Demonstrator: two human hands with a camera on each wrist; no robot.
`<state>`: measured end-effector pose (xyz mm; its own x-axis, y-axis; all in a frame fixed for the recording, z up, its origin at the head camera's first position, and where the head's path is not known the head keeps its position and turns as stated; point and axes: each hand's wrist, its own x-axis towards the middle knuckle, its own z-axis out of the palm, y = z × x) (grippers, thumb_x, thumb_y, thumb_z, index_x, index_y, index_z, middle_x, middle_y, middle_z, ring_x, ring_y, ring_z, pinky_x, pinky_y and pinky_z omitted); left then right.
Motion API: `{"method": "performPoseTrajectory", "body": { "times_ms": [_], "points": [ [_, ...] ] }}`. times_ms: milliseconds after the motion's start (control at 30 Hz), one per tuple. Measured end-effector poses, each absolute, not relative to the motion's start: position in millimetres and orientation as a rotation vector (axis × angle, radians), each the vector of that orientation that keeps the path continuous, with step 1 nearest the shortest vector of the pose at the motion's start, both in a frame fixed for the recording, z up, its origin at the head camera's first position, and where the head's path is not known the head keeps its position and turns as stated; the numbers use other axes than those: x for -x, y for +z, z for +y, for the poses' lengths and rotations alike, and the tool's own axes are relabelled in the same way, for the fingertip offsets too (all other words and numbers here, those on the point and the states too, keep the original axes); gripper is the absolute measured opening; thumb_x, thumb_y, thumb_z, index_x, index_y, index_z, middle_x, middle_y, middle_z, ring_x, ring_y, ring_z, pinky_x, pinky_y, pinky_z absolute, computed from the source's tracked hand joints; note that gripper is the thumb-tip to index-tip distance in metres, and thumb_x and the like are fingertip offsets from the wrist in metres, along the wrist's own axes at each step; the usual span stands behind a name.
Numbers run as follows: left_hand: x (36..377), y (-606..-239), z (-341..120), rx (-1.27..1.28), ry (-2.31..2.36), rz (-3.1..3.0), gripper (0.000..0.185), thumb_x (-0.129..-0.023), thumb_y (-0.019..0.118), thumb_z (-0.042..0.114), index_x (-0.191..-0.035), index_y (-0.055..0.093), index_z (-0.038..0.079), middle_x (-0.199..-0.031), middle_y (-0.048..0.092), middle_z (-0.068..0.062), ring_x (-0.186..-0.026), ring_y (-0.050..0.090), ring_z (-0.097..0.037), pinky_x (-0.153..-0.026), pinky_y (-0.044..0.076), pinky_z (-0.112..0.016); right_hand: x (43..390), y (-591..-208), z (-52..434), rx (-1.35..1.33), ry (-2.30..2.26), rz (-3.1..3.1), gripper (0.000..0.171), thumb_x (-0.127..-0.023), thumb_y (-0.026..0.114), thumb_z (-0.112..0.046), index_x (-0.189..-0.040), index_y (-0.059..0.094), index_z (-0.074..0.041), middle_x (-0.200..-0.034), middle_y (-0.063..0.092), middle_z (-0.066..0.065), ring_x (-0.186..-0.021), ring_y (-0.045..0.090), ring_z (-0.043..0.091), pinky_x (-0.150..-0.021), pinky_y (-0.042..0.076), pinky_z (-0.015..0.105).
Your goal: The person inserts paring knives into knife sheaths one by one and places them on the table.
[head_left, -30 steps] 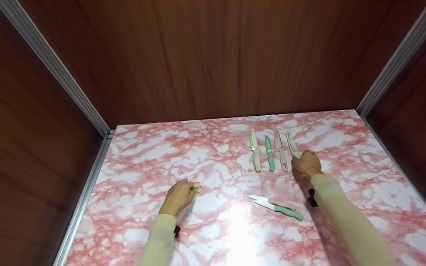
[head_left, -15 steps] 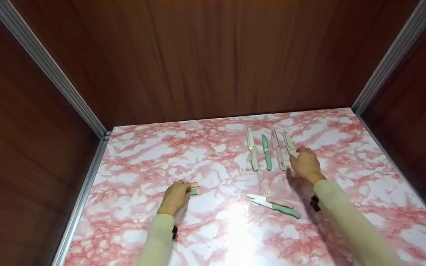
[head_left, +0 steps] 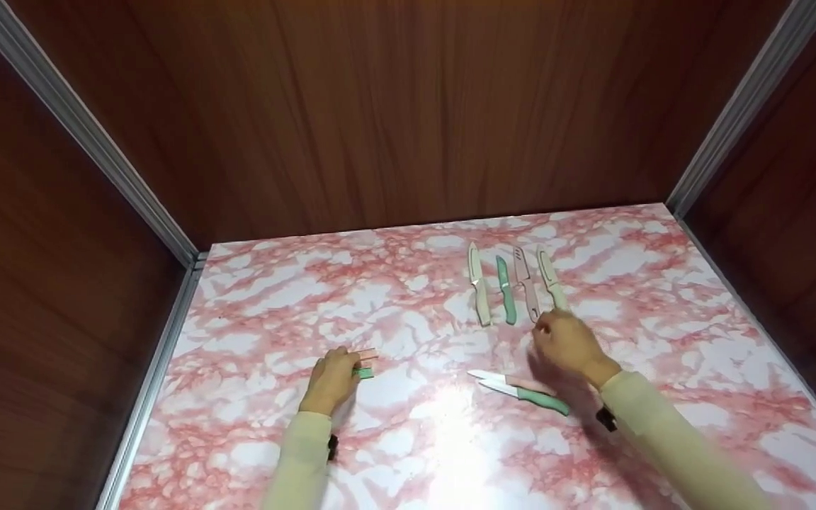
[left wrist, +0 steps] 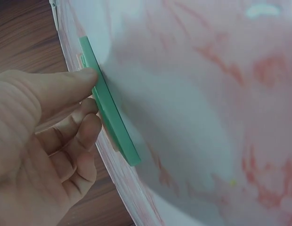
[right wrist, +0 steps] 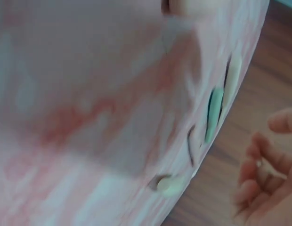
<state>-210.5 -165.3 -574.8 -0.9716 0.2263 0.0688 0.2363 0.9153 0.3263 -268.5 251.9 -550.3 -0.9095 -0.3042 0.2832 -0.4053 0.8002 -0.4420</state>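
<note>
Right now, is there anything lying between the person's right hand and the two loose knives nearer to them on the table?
Nothing visible. In the head view the right hand hovers just beyond the pink-handled knife and the green-handled knife; only bare marble table shows between. The row of four knives lies behind the hand.

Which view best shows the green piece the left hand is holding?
The left wrist view: the green piece fills the frame, a flat strip pinched by the left hand against the table. The head view shows only a small green tip. The right wrist view misses it.
</note>
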Motion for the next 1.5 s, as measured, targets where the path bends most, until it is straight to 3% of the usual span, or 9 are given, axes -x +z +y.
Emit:
{"method": "performPoseTrajectory", "body": {
  "times_ms": [200,533,700,900,1167,1300,1500],
  "points": [
    [211,-573,-165,0.328,-0.537,-3.087,0.01,-0.084,0.071,0.011,-0.087,0.062,0.011,-0.086,0.056,-0.002,-0.086,0.053,-0.026,-0.081,0.041,-0.046,249,-553,241,-0.916,0.639,-2.783,0.016,-0.084,0.065,-0.007,-0.071,0.061,-0.016,-0.062,0.051,-0.01,-0.054,0.045,0.008,-0.054,0.041,0.03],
    [209,-573,-164,0.325,-0.558,-3.091,0.013,-0.082,0.073,0.011,-0.085,0.06,0.013,-0.081,0.054,0.0,-0.085,0.054,-0.027,-0.081,0.04,-0.046,225,-559,239,-1.148,0.625,-2.818,0.024,-0.089,0.067,-0.021,-0.068,0.055,-0.02,-0.06,0.045,-0.014,-0.051,0.039,0.001,-0.048,0.037,0.024],
    [208,-575,-164,0.36,-0.533,-3.094,0.013,-0.081,0.074,0.011,-0.081,0.062,0.014,-0.08,0.06,0.0,-0.082,0.057,-0.025,-0.076,0.042,-0.044,219,-560,240,-1.17,0.564,-2.828,0.031,-0.088,0.067,-0.02,-0.062,0.05,-0.022,-0.056,0.037,-0.014,-0.048,0.034,0.002,-0.047,0.032,0.023],
    [208,-574,-162,0.402,-0.553,-3.077,0.006,-0.084,0.072,0.014,-0.081,0.067,0.013,-0.082,0.065,-0.001,-0.079,0.06,-0.022,-0.073,0.043,-0.043,215,-561,242,-1.154,0.507,-2.934,0.021,-0.083,0.071,-0.019,-0.066,0.058,-0.021,-0.06,0.043,-0.013,-0.05,0.038,0.003,-0.048,0.034,0.025],
    [207,-563,-155,0.471,-0.659,-3.043,0.025,-0.092,0.062,0.021,-0.071,0.051,0.014,-0.065,0.047,0.004,-0.061,0.041,-0.014,-0.061,0.037,-0.033,213,-566,242,-1.158,0.485,-2.941,0.017,-0.081,0.073,-0.015,-0.069,0.061,-0.019,-0.061,0.047,-0.012,-0.052,0.041,0.004,-0.049,0.037,0.026],
    [207,-559,-152,0.445,-0.694,-3.062,0.019,-0.092,0.062,0.02,-0.075,0.055,0.015,-0.071,0.051,0.005,-0.064,0.043,-0.012,-0.062,0.038,-0.032,211,-567,241,-1.141,0.469,-2.891,0.017,-0.079,0.073,-0.011,-0.068,0.062,-0.016,-0.063,0.052,-0.009,-0.055,0.049,0.007,-0.051,0.041,0.028],
    [207,-557,-151,0.444,-0.712,-3.067,0.008,-0.092,0.063,0.019,-0.086,0.063,0.013,-0.081,0.06,-0.001,-0.068,0.05,-0.015,-0.064,0.041,-0.034,210,-570,240,-1.105,0.453,-2.925,0.013,-0.078,0.073,-0.012,-0.07,0.064,-0.016,-0.064,0.054,-0.009,-0.056,0.05,0.007,-0.051,0.042,0.029]
  ]
}}
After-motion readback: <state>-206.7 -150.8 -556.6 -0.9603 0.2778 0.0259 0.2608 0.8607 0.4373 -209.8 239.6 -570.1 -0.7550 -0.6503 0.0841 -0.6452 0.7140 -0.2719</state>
